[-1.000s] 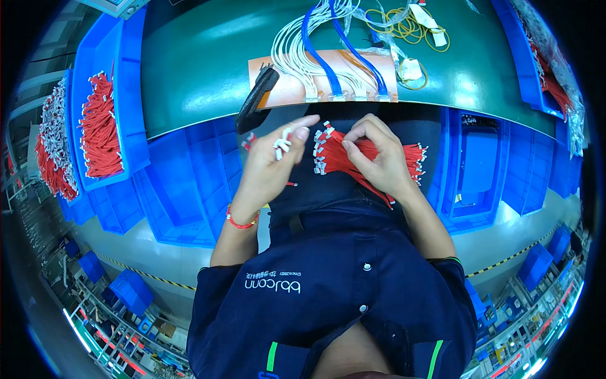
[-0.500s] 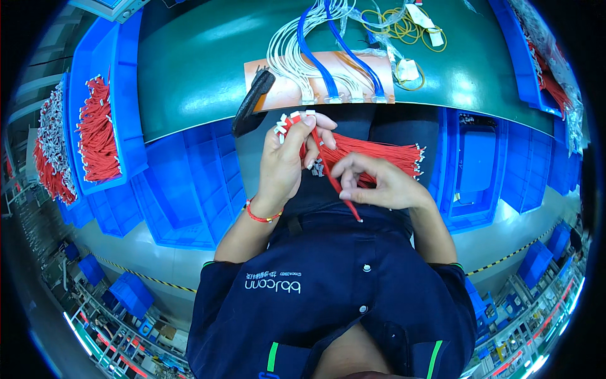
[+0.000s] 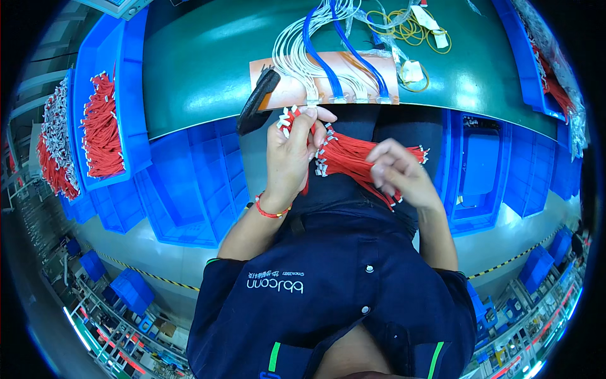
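My left hand [image 3: 291, 151] is closed on a small bunch of red wires, whose white connectors [image 3: 287, 119] stick out past the fingers toward the table edge. On my lap lies a larger bundle of red wires [image 3: 353, 153], with white ends on both sides, just right of that hand. Over the bundle's right part hovers my right hand [image 3: 401, 174]. Its fingers are loosely bent and apart, and I see nothing held in them; whether they touch the wires is unclear.
The green table [image 3: 202, 76] carries a copper-coloured board [image 3: 293, 88] with white and blue cables, a black handle-like piece [image 3: 257, 101] and yellow cable loops [image 3: 404, 31]. Blue bins with red wires [image 3: 101, 132] stand left. More blue bins [image 3: 476, 164] sit below the table.
My right hand has let go of the red wire that hung between the hands and moved right over the bundle. That wire now hangs from my left hand.
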The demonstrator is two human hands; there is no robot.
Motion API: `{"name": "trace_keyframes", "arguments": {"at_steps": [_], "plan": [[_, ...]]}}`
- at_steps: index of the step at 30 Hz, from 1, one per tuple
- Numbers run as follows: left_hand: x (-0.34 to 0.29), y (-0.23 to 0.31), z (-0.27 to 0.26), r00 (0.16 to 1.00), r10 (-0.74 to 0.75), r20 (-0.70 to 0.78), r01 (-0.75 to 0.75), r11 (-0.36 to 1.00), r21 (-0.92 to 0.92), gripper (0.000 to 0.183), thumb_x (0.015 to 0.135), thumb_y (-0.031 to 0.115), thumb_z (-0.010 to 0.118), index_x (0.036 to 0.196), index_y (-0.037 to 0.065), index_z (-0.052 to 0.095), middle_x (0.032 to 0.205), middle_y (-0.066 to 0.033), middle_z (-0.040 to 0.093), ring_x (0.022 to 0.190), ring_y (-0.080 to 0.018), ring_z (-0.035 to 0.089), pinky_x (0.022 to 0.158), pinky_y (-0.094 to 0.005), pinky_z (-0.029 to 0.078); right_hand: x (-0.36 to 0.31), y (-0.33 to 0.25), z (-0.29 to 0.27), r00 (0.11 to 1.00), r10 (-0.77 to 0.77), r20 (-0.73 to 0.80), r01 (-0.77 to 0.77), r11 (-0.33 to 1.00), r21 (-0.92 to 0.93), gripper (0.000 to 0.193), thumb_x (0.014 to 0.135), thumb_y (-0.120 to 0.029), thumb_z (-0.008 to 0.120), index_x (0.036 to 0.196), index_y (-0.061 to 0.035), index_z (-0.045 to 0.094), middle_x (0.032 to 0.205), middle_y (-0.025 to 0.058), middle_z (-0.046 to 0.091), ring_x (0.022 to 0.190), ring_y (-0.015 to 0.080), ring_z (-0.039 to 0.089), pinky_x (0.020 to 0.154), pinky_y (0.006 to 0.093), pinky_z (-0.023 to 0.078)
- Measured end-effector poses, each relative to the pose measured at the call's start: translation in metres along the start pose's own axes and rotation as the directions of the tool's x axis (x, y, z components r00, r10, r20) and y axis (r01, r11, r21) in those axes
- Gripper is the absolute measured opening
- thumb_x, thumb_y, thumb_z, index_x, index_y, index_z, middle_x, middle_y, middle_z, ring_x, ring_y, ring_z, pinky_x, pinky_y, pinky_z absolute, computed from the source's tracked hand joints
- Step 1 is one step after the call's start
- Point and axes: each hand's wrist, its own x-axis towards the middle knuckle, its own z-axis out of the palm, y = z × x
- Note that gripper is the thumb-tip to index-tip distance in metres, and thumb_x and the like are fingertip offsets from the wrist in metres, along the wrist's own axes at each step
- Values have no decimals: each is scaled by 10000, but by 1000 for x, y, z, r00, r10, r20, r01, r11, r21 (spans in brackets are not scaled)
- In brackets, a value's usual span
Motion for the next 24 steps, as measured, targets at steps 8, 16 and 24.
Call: {"name": "trace_keyframes", "arguments": {"at_steps": [8, 16, 24], "plan": [[-1, 2, 2, 1000, 3, 17, -1, 994, -108, 322, 1013, 169, 463, 949, -62, 678, 627, -19, 554, 480, -37, 366, 457, -214, 284, 5, -7, -9, 875, -339, -346, 448, 838, 310, 251, 986, -126, 584, 1170, 33, 647, 876, 83, 656, 738, 123, 609, 727, 292, 515], [0, 27, -25, 971, -146, 191, 77, 942, 327, 369, 1030, 245, 497, 1134, -57, 681, 926, -100, 740, 457, -25, 383, 444, -206, 330, 36, -27, 17, 843, -429, -324, 368, 900, -234, 285, 1025, -182, 548, 1089, 57, 690, 836, 76, 667, 656, 81, 584, 624, 227, 497], [-8, 30, -34, 969, -156, 191, 42, 869, 493, 353, 1052, 240, 479, 1157, -23, 690, 483, 43, 428, 463, -16, 337, 473, -218, 286, 40, -29, 15, 861, -385, -334, 335, 921, -198, 242, 1015, -146, 562, 1014, 52, 701, 774, 57, 653, 626, 70, 571, 576, 209, 471]]}}
